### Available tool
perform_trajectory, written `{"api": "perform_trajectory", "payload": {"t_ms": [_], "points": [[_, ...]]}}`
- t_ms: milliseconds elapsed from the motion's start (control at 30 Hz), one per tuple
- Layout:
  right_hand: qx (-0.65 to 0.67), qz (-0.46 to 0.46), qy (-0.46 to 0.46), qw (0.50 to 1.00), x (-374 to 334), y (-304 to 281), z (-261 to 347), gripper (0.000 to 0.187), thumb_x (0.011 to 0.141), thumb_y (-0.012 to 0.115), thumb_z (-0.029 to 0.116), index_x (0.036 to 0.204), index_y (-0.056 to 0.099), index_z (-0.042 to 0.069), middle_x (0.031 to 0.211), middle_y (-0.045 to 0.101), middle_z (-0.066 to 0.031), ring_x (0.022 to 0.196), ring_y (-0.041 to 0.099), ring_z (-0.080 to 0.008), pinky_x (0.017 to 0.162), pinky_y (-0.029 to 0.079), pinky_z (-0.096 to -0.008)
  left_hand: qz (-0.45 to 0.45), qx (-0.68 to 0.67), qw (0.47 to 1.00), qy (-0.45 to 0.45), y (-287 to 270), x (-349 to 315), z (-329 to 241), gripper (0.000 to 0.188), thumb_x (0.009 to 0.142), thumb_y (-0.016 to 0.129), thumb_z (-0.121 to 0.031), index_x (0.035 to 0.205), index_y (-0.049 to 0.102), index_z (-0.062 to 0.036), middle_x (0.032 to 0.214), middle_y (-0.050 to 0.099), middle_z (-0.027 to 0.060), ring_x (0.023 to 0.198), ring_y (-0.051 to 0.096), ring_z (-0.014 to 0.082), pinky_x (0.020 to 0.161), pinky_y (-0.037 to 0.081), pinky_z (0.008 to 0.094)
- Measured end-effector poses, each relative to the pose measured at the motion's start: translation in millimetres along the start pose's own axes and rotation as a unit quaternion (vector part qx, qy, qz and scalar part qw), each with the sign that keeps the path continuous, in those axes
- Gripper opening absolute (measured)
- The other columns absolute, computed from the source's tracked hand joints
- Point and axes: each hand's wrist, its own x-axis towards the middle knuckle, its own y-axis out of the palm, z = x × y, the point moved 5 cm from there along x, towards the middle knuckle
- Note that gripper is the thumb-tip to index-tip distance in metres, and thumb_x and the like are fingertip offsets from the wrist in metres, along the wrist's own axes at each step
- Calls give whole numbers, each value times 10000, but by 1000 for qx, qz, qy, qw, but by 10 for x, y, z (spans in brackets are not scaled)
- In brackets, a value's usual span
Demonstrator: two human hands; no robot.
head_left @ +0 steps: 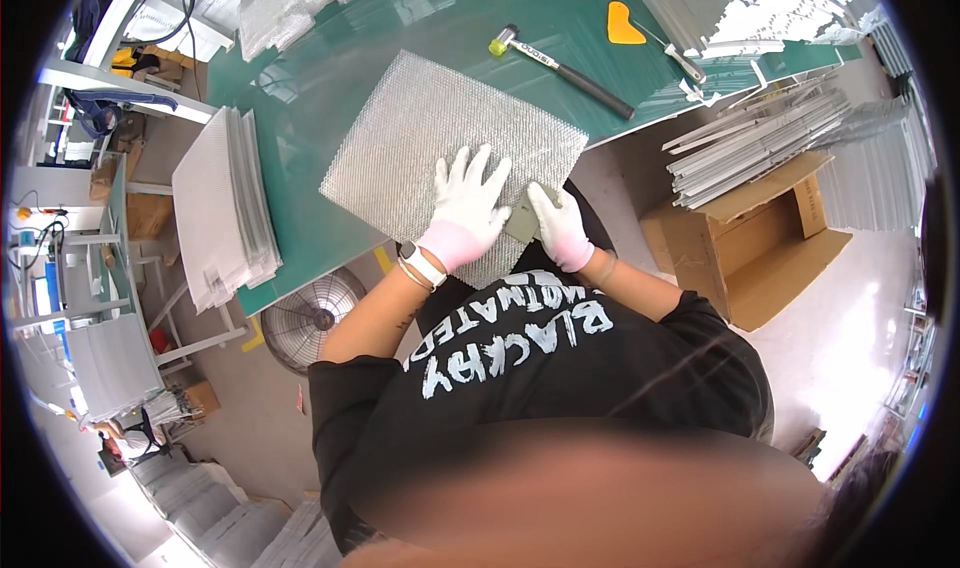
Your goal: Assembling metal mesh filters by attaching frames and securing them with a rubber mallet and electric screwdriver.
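A silvery, finely textured mesh sheet [400, 133] lies at a slant on the green table, its near corner reaching past the edge toward my body. My left hand [465, 206], in a white glove with a pink cuff, rests flat on the sheet with its fingers spread. At the sheet's near right edge, my gloved right hand [560, 226] has its fingers closed on a small grey-green square piece [521, 222]. That piece lies against the sheet; the fingertips partly hide it.
On the green table [300, 183] are a black-handled mallet [570, 76], a screwdriver [685, 65], a yellow piece [625, 24] and stacked white sheets [225, 203]. A floor fan [318, 318] stands below left. An open cardboard box [770, 258] and metal strips [765, 133] sit at right.
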Motion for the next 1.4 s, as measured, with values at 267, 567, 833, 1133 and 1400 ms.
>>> {"api": "perform_trajectory", "payload": {"t_ms": [267,567,833,1133,1400], "points": [[67,23,21,997,142,-18,-174,161,966,629,189,924,668,39,818,628,35,718,557,-44,632,471,-231,-31,31,999,8,21,20,16,632,871,618,-277,1456,411,-155,1518,318,177,1407,261,432,1142,149,635],[20,53,29,998,73,12,-56,211,983,609,222,929,672,29,825,641,20,709,567,-56,639,487,-250,-45,8,999,4,-27,-15,-20,593,866,626,-288,1426,459,-187,1496,362,156,1388,291,430,1134,175,642],[60,16,28,998,112,14,-215,232,996,590,241,963,671,27,848,648,23,737,573,-51,652,491,-251,-32,18,999,9,-23,8,-38,558,892,598,-270,1425,459,-182,1490,368,156,1389,283,433,1138,172,635],[-232,318,210,895,127,337,50,541,908,597,550,1061,660,36,798,687,-99,635,664,-153,547,530,-266,0,62,998,33,-70,275,312,486,898,584,-259,1375,511,-199,1473,404,118,1401,300,379,1158,179,598],[-856,141,87,490,435,-1138,645,279,857,590,130,1095,732,163,1071,717,-104,1013,687,-271,810,553,-392,-53,69,994,59,-166,299,194,657,869,608,-411,1373,467,-15,1472,397,203,1370,329,408,1135,188,609]]}}
